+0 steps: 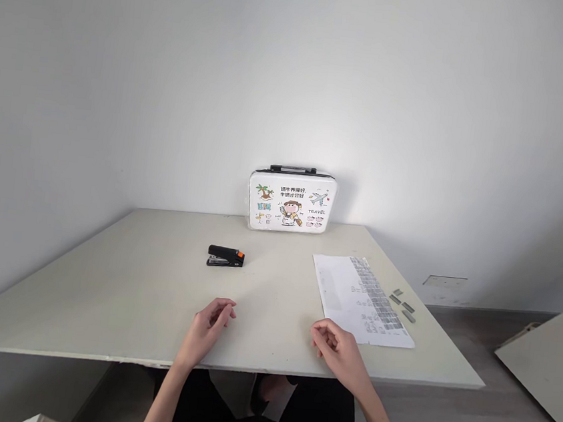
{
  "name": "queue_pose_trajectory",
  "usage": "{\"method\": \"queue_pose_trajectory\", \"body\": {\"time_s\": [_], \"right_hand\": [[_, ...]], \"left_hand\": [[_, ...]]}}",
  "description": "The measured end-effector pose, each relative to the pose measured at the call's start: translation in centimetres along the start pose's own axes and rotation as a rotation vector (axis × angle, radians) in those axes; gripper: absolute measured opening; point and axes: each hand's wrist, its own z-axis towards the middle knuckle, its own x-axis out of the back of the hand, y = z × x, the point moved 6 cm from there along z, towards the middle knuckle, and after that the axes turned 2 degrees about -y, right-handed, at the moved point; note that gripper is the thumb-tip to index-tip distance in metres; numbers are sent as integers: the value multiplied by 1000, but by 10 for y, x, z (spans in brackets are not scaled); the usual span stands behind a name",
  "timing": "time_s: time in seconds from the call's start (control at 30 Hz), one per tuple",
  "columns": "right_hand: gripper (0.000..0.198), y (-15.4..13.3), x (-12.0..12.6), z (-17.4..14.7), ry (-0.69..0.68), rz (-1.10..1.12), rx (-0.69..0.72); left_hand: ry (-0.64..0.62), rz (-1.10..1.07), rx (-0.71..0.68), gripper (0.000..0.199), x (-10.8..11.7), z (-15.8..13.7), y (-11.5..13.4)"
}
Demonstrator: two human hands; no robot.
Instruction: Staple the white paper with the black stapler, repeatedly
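Observation:
My left hand [209, 328] rests near the front edge of the table, its fingers curled loosely inward with nothing in them. Beyond it lies a black stapler [225, 257] with an orange part on top. On the right, my right hand [336, 351] is also curled closed and holds nothing visible. It is close to the near left corner of a sheet of paper [336, 287] printed with grey blocks and text. Beside the sheet's right edge are several small grey staple strips [409, 308].
A white case [290, 202] with cartoon prints and a black handle stands at the table's back, close to the wall. The pale table [117, 288] ends just before my lap. Another pale surface [552, 360] juts in at the far right.

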Motion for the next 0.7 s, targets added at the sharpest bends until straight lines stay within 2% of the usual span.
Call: {"method": "queue_pose_trajectory", "body": {"time_s": [0.7], "right_hand": [[43,2,1,-1,26,-18,-8]], "left_hand": [[10,-13,9,39,0,0,-3]]}}
